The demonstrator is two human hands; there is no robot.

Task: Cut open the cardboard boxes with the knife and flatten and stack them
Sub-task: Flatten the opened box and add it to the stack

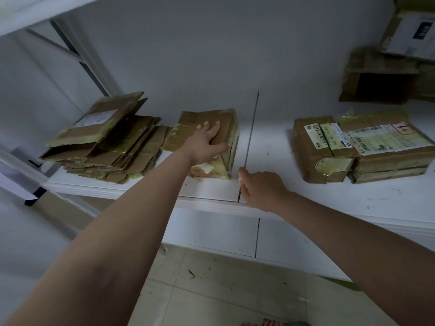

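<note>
**Left hand on the box, stack just to its left**

Nearest you, your right hand [257, 188] rests low at the front edge of the shelf [211, 191], just off the box's near right corner. Its fingers point toward that corner, loosely bent, and it holds nothing. No knife shows in this hand or anywhere in view.

Further in, your left hand [207, 138] lies palm-down on top of the box [211, 142]. The fingers are spread and straight, and the thumb reaches toward the box's right edge. That is a press, not a grasp.

The box sits in the middle of the shelf with its long axis running away from you, near edge to wall. Its taped right side faces the seam in the shelf. It looks partly collapsed, though how flat it lies is hard to tell.

The relation to mind is sideways. The stack [103, 147] of flattened boxes lies directly to the left of the box, touching or almost touching its left edge. So the likely next move is a short slide or lift leftward, across the box's long axis. Your left hand is already on it and on the stack's side; your right hand is nearer the free corner and could lift there.

Well apart on the right sit the taped boxes [360, 149], apparently still to be cut. More boxes [386, 74] are piled farther back by the wall.
</note>
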